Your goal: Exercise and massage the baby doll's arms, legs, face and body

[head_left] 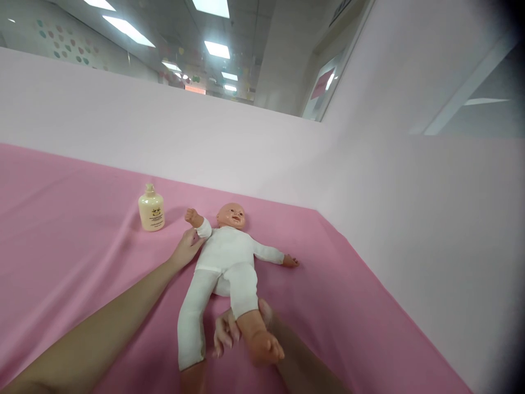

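Now the doll point(225, 246) lies face-up on the pink surface point(361, 317). The right hand point(225, 330) curls around its bare lower leg point(255, 329), maybe to keep it up; the left hand point(186, 250) touches its bent arm point(204, 229), grip unclear.

Seen from the doll point(225, 249), white-bodied with a peach head point(226, 213) on plain pink cloth point(328, 306), the bottle point(146, 210) at ten o'clock was cream with dark print point(156, 215), the far wall point(69, 41) at eleven spotted green and pink, the sign point(322, 85) at one pink.
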`<state>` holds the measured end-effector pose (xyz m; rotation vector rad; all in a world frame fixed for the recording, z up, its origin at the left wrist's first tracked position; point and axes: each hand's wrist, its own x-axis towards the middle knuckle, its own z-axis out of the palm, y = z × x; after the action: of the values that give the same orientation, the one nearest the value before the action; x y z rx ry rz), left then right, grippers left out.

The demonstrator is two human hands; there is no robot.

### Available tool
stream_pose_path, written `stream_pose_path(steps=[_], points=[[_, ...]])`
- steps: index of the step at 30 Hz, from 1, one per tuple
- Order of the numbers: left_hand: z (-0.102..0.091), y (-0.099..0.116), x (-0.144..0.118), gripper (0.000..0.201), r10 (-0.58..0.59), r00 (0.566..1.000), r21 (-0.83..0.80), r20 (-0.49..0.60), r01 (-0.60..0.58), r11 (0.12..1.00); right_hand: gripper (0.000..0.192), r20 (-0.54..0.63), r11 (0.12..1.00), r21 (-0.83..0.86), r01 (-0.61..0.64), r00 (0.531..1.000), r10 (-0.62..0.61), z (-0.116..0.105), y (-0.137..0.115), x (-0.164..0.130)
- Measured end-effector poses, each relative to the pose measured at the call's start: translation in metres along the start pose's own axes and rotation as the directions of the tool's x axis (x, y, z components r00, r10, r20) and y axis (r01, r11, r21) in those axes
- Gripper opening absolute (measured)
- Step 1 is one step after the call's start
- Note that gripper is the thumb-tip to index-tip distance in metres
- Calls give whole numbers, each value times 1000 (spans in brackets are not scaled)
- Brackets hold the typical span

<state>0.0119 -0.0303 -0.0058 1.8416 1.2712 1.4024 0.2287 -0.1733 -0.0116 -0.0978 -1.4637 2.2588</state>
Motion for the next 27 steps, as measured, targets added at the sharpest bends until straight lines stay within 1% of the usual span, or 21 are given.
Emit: stream_pose_path(steps=[1, 2, 3, 4, 5, 6, 7, 9, 11, 13, 15, 17, 20, 22, 25, 27], points=[[0, 1, 0, 31, 40, 999, 19, 18, -40, 999, 75, 24, 996, 59, 60, 998, -61, -1, -1, -2], [-1, 3, -1, 30, 83, 995, 33, 46, -85, 996, 75, 5, 986, 121, 112, 993, -114, -1, -3, -4], [-1, 5, -1, 30, 128, 988, 45, 83, -132, 990, 75, -78, 974, 170, 153, 987, -141, 0, -7, -5], [-2, 6, -1, 32, 172, 977, 56, 126, -180, 982, 74, -206, 964, 197, 178, 969, -137, 1, -12, -6], [-3, 8, -1, 35, 213, 962, 69, 168, -227, 971, 72, -329, 960, 210, 185, 938, -109, 3, -17, -6], [-3, 9, -2, 40, 248, 947, 86, 205, -269, 959, 69, -423, 958, 219, 184, 903, -77, 4, -21, -5], [-4, 10, -2, 44, 273, 933, 105, 234, -304, 947, 66, -482, 957, 227, 182, 875, -52, 5, -24, -4], [-5, 10, -2, 50, 299, 918, 146, 262, -344, 928, 62, -526, 950, 248, 188, 850, -31, 6, -28, -1], [-5, 9, -2, 51, 310, 912, 169, 268, -361, 917, 62, -524, 945, 260, 199, 851, -35, 6, -28, 1], [-5, 8, -3, 49, 316, 913, 163, 260, -364, 917, 63, -497, 946, 269, 180, 867, -23, 6, -28, 1], [-5, 9, -3, 46, 298, 926, 138, 234, -335, 932, 65, -457, 950, 275, 146, 889, -4, 5, -26, 0], [-5, 10, -3, 43, 260, 946, 104, 194, -283, 953, 68, -412, 957, 266, 119, 911, 2, 5, -25, -2], [-4, 7, -2, 38, 197, 974, 42, 109, -203, 978, 69, -340, 973, 212, 96, 940, -19, 6, -22, -3], [-2, 2, 0, 37, 138, 989, 1, 48, -138, 990, 70, -263, 982, 171, 74, 964, -27, 7, -21, -2], [0, -7, 1, 33, 14, 1000, -29, -21, -14, 999, 73, -143, 989, 140, 57, 989, -37, 10, -20, 1], [1, -10, 2, 30, -63, 997, -48, -48, 61, 997, 76, -98, 992, 126, 26, 995, -13, 12, -19, 1]])
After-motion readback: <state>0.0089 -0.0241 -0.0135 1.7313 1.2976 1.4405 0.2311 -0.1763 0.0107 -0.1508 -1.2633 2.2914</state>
